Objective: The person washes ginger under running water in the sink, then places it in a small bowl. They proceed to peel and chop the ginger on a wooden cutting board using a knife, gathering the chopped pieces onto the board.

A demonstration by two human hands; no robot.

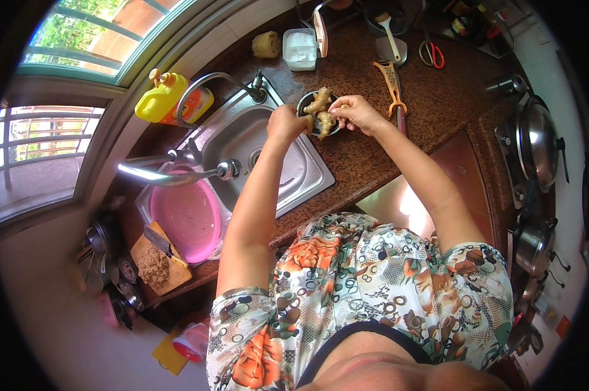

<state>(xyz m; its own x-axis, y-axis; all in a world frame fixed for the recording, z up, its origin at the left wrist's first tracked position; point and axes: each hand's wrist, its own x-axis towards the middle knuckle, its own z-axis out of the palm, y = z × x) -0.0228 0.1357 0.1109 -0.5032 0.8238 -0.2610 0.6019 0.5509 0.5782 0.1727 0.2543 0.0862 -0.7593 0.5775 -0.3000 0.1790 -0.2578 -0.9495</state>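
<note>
Pieces of ginger root (320,101) lie in and over the rim of a small dark bowl (301,101) on the granite counter, just right of the sink. My left hand (285,122) is at the bowl's left side, its fingers closed on a piece of ginger (306,124). At the bowl's right side is my right hand (354,113), thumb and forefinger pinched near the ginger; whether a small piece is between them cannot be told. The bowl's inside is mostly hidden by the ginger.
A steel sink (294,176) with a faucet (228,169) lies left. Beyond it are a pink basin (187,215) and a cutting board (182,277) bearing a knife (157,240) and minced meat (152,266). A peeler-grater (389,80), scissors (437,54) and a plastic container (299,62) stand behind.
</note>
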